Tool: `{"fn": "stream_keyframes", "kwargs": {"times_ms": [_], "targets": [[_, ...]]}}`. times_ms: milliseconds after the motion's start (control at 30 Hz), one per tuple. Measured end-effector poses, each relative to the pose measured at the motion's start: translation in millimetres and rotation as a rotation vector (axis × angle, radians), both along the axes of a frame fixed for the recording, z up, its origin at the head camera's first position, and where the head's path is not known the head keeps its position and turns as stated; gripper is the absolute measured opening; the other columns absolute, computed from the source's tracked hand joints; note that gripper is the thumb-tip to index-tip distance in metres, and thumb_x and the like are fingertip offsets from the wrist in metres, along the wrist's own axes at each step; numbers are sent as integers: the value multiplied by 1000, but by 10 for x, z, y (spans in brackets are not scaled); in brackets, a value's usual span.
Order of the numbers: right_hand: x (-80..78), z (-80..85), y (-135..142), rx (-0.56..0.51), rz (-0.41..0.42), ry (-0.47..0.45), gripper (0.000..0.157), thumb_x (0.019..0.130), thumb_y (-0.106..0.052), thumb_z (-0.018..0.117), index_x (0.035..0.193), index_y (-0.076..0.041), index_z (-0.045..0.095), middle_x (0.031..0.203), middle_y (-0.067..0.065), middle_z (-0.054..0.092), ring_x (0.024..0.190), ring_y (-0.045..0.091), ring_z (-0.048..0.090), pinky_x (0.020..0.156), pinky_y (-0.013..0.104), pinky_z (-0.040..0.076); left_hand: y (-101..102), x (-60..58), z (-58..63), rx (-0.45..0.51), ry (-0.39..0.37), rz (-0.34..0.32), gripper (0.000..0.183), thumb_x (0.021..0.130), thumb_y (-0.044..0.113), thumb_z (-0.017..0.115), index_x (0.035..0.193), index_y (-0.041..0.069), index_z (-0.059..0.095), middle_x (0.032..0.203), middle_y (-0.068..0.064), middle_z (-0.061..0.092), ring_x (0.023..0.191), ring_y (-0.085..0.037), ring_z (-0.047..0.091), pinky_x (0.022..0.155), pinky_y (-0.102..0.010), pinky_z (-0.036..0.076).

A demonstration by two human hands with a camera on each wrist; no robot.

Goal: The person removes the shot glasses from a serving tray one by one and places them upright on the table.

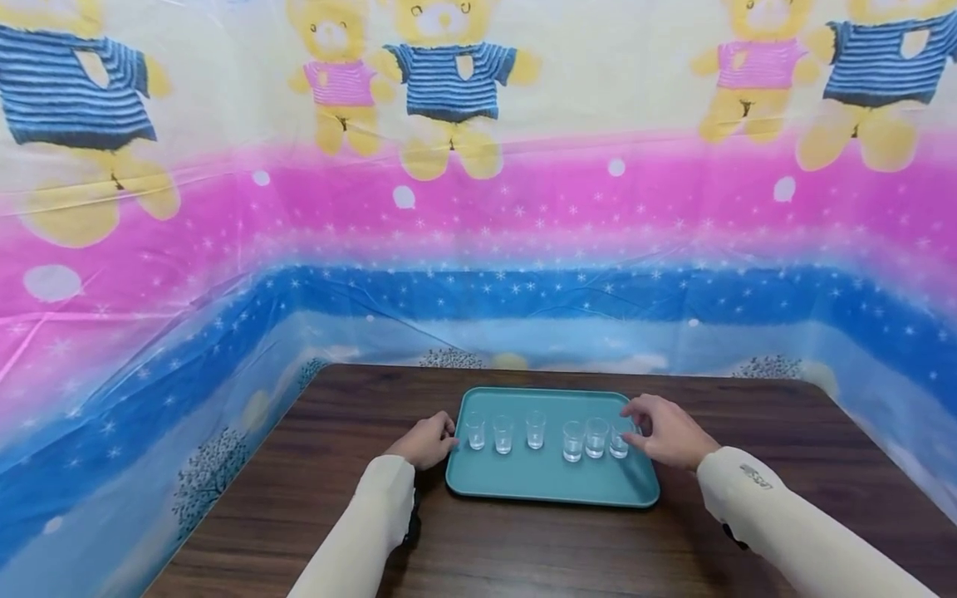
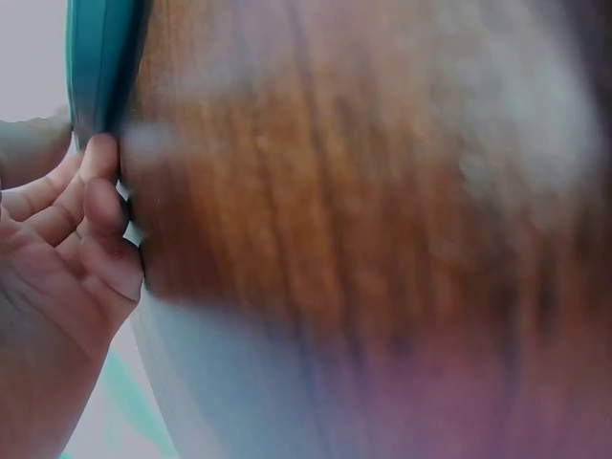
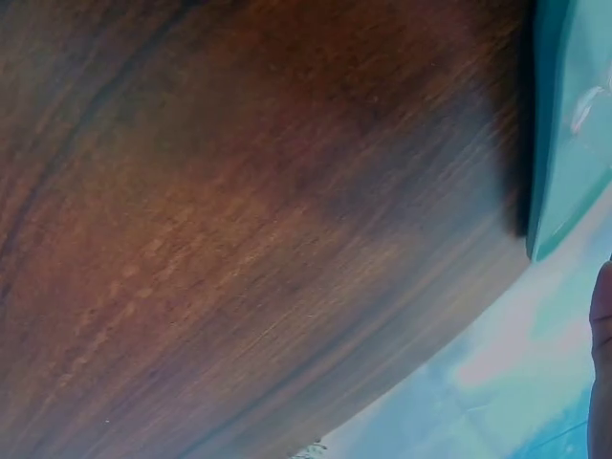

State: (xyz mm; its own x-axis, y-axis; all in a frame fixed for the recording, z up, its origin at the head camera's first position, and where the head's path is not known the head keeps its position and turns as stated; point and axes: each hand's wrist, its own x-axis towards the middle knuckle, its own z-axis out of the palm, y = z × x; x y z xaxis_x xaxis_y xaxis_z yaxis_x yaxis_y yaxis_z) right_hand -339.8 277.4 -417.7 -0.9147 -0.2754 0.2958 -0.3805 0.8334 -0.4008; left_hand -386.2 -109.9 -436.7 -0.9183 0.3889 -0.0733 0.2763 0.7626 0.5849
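A teal rectangular tray [image 1: 516, 486] lies on the wooden table. On its right half stand three small clear shot glasses close together, and the rightmost shot glass [image 1: 618, 444] is partly covered by my right hand [image 1: 665, 432]. That hand comes in over the tray's right rim, thumb and fingers around this glass. In the right wrist view only a finger [image 3: 602, 354] shows at the edge. My left hand [image 1: 424, 440] is at the tray's left rim. The left wrist view shows its curled fingers [image 2: 103, 186] at the teal edge, thumb on the opposite side, pinching it.
Three more shot glasses stand upright on the tray's left half, spaced apart, the middle glass [image 1: 503, 436] a little nearer. Dark wood tabletop [image 1: 523, 556] surrounds the tray. Behind and beside the table hangs a printed curtain [image 1: 523, 208] with bears.
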Motion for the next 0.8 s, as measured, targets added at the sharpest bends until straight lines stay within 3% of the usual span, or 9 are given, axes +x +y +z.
{"fn": "stream_keyframes", "kwargs": {"times_ms": [333, 533, 800], "targets": [[-70, 49, 36, 31, -4, -6, 31, 72, -26, 68, 96, -9, 58, 78, 1, 51, 66, 11, 44, 58, 29, 39, 78, -64, 23, 10, -1, 6, 16, 88, 12, 49, 101, 3, 45, 77, -4, 49, 63, -16, 48, 55, -30, 40], [-145, 36, 56, -21, -21, -26, 33, 70, -24, 68, 95, -7, 55, 77, 3, 49, 65, 13, 44, 56, 29, 38, 77, -61, 44, -3, -25, -10, 14, 89, 13, 47, 100, 4, 44, 78, -6, 47, 63, -18, 46, 55, -31, 39], [-307, 91, 175, -96, -70, 26, 30, 72, -24, 67, 93, -10, 52, 74, 1, 47, 61, 15, 45, 54, 30, 38, 42, 14, 31, -13, -51, -21, 16, 90, 12, 45, 103, 2, 42, 76, -7, 47, 61, -18, 45, 54, -31, 38]]}}
